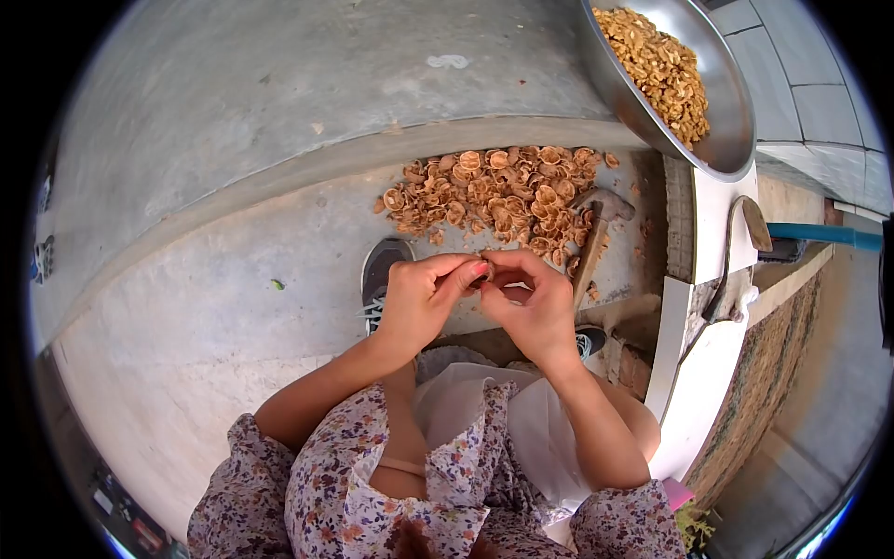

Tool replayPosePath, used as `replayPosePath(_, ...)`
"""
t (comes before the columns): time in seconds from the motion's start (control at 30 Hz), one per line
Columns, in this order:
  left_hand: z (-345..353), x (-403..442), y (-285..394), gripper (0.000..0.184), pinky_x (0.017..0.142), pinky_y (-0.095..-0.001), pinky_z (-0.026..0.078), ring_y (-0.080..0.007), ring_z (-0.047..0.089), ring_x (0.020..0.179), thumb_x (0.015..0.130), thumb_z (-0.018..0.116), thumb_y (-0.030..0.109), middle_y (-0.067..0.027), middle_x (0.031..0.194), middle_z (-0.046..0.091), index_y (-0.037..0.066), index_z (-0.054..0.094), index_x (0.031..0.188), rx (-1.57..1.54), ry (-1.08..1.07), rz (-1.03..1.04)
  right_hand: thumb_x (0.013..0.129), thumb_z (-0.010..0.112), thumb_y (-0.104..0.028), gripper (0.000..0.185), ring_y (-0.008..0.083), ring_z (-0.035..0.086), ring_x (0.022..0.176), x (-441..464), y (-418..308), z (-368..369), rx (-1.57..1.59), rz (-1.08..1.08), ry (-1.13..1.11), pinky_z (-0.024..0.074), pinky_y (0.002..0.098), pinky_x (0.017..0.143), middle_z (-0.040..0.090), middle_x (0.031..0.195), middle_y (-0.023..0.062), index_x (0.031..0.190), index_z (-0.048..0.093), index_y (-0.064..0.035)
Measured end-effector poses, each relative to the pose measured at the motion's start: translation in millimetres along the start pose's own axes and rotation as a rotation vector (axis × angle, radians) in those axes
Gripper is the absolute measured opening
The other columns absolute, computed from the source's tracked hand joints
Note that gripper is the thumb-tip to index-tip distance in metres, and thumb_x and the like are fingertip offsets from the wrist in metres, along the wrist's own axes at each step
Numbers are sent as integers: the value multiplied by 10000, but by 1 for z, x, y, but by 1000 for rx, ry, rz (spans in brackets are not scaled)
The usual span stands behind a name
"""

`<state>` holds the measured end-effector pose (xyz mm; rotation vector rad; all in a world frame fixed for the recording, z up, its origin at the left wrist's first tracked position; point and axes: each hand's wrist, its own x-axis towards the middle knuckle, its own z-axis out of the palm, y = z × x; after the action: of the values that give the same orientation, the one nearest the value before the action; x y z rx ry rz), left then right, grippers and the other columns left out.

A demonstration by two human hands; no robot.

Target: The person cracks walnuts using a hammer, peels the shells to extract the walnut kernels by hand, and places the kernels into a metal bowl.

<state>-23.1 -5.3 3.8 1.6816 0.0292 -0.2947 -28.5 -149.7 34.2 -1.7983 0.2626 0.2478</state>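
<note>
My left hand (424,293) and my right hand (531,303) meet in front of me, fingertips pinched together on a small walnut (481,278). Most of the walnut is covered by my fingers, so I cannot tell how much shell is on it. Just beyond my hands lies a heap of broken walnut shells (507,191) on the concrete step. A hammer (594,233) with a wooden handle rests at the heap's right side, its metal head away from me, close to my right hand.
A large metal bowl (733,116) holding walnut kernels (656,70) stands at the upper right. A curved metal tool (726,265) lies on the white ledge (712,373) to the right, near a blue pipe (824,235). My shoe (384,270) is behind my left hand.
</note>
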Motion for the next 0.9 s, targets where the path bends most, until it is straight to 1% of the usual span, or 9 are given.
replayPosePath(0.13, 0, 2, 4, 169, 497, -251, 453, -137, 603, 543, 854, 630, 160, -130, 681, 649, 4, 681, 894, 113, 16, 78, 721, 682, -40, 284, 155, 659, 729, 0, -5, -1, -300, -158, -24, 557, 283, 692, 652, 827, 102, 981, 608, 43)
replayPosePath(0.33, -2, 3, 0, 166, 474, -254, 454, -136, 605, 518, 857, 621, 168, -104, 622, 636, 13, 681, 868, 176, 40, 54, 751, 701, -54, 318, 152, 652, 778, 0, 5, 2, -47, -48, -81, 543, 279, 677, 651, 846, 111, 1036, 605, 47)
replayPosePath(0.43, -6, 8, -6, 215, 498, -249, 479, -135, 631, 561, 888, 592, 185, -105, 655, 648, -21, 654, 882, 54, 37, 4, 784, 708, -83, 339, 144, 637, 826, 6, 1, -20, 157, 205, -303, 515, 253, 729, 652, 889, 110, 1078, 600, 46)
replayPosePath(0.5, -11, 12, 2, 312, 569, -236, 511, -142, 642, 641, 921, 555, 263, -106, 749, 654, -39, 610, 867, -404, -90, -323, 814, 703, -143, 403, 127, 615, 823, 9, 4, -25, 209, 234, -313, 486, 233, 754, 650, 913, 95, 1146, 569, 41)
replayPosePath(0.57, -14, 12, 4, 335, 564, -236, 511, -142, 638, 632, 923, 546, 296, -109, 757, 647, -31, 603, 875, -426, -106, -404, 823, 693, -175, 477, 139, 608, 836, 14, 7, -26, 145, 131, -31, 489, 241, 741, 638, 959, 133, 1207, 519, 47)
replayPosePath(0.6, -15, 12, 4, 359, 559, -237, 511, -142, 635, 623, 925, 537, 330, -113, 764, 641, -22, 595, 884, -448, -128, -488, 822, 683, -168, 505, 175, 606, 875, 18, 12, -20, -282, -173, 168, 497, 275, 734, 621, 1013, 143, 1250, 489, 17)
replayPosePath(0.73, -15, 17, -5, 401, 577, -243, 518, -146, 641, 629, 900, 563, 386, -99, 736, 635, -12, 603, 869, -479, -225, -506, 774, 705, -117, 404, 206, 621, 915, 12, -1, -14, -165, -198, -179, 508, 326, 714, 626, 1051, 109, 1153, 584, -49)
replayPosePath(0.83, -12, 32, 8, 418, 617, -253, 520, -152, 643, 666, 904, 556, 388, -123, 781, 633, -28, 596, 883, -469, -292, -435, 758, 710, -82, 321, 180, 641, 823, 12, 1, -11, -366, -347, -14, 513, 304, 673, 648, 977, 103, 1060, 614, -35)
replayPosePath(0.9, -14, 42, 23, 330, 671, -274, 518, -164, 641, 797, 938, 515, 304, -128, 902, 648, -17, 595, 942, -610, -251, -511, 755, 693, -25, 268, 156, 643, 697, 17, -5, -19, -131, -154, 143, 510, 263, 604, 656, 897, 104, 1004, 592, -24)
